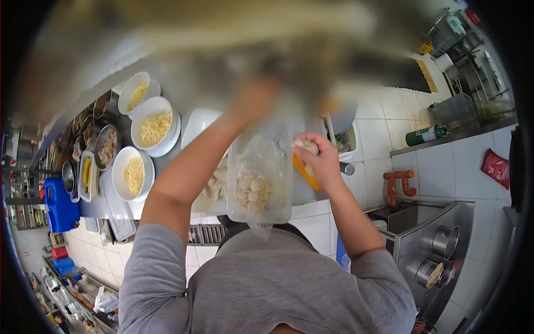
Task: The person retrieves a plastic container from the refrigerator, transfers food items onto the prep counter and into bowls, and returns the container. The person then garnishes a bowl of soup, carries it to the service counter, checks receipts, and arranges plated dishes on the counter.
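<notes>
My right hand is closed around a pale, lumpy piece of food, just to the right of a clear plastic container. Inside the container, round pale food balls sit on a clear plastic bag, part of which hangs over the front rim. My left hand reaches beyond the container's far end, where a blurred shape covers its fingers. An orange-handled object lies beneath my right hand. Left of the container are more pale pieces, partly behind my left forearm.
White bowls of noodles line the counter's left side, beside metal bowls of food. A blue jug stands at the left end. To the right is a metal unit with pots. A large blurred shape hides the top of the view.
</notes>
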### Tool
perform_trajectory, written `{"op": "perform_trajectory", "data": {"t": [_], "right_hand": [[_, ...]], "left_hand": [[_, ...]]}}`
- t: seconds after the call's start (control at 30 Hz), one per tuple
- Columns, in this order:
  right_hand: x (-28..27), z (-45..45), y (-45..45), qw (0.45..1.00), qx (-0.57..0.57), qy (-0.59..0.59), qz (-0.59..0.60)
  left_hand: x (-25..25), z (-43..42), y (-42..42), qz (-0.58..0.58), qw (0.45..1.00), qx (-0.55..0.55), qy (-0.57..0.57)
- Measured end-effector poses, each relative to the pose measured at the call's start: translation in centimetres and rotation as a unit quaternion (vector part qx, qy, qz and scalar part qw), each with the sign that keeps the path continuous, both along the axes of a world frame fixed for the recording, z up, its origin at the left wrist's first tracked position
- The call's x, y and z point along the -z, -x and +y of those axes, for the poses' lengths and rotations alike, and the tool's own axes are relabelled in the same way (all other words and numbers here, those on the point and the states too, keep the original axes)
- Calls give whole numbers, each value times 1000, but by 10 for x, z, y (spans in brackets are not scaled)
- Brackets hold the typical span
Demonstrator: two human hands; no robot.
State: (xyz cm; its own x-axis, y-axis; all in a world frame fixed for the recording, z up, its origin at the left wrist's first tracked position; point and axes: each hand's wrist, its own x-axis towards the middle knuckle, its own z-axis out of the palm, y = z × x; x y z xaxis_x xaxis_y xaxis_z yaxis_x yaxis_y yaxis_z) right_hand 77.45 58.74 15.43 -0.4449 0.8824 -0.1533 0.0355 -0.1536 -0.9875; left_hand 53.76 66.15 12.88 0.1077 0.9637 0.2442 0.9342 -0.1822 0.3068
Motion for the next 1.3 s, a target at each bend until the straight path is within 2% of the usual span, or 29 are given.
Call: {"op": "perform_trajectory", "data": {"t": [0.07,0.1,0.17,0.2,0.27,0.3,0.37,0.4,0.43,0.5,0.57,0.63,0.7,0.8,0.97,1.07,1.13,1.17,1.23,1.27,1.3], "right_hand": [[-1,-6,-16,1000,15,13,-19],[-1,-9,-25,1000,28,0,-11],[-2,-10,-45,999,44,-15,-6],[-3,-11,-55,998,69,1,10],[-4,-9,-72,994,106,18,29],[-4,-8,-77,993,108,21,30],[-9,0,-79,988,137,35,65],[-14,3,-75,986,143,38,80],[-21,7,-71,986,140,35,83],[-31,14,-63,970,129,102,181],[-36,22,-56,967,109,112,201],[-46,26,-46,959,77,131,239],[-57,30,-33,958,62,149,238],[-71,36,-10,952,9,138,273],[-93,41,5,942,-8,91,323],[-96,34,-4,943,15,86,322],[-87,29,-19,946,29,82,311],[-82,27,-29,951,42,82,296],[-74,21,-52,953,78,84,282],[-68,20,-64,951,101,86,279],[-64,18,-74,949,122,89,277]], "left_hand": [[7,33,-2,78,992,90,-49],[7,45,-3,77,991,94,-52],[8,67,-5,150,968,70,187],[6,74,-4,148,969,74,186],[-8,79,0,19,980,89,179],[-25,73,-4,21,979,91,182],[-64,56,-10,-60,994,50,73],[-45,63,5,-111,991,60,48],[-57,48,4,-109,991,57,45],[-68,-4,-5,-116,992,44,27],[-69,-55,-4,-60,987,125,-77],[-70,-108,-12,-85,990,113,-11],[-68,-144,-11,-26,987,159,0],[-61,-169,-9,4,984,175,-9],[-51,-110,2,5,985,117,-127],[-49,-45,21,43,988,85,-119],[-44,-13,33,120,991,-20,-58],[-39,-5,39,120,991,-15,-58],[-26,2,54,53,993,-92,-47],[-16,3,59,53,994,-83,-43],[-13,2,61,52,993,-101,-3]]}}
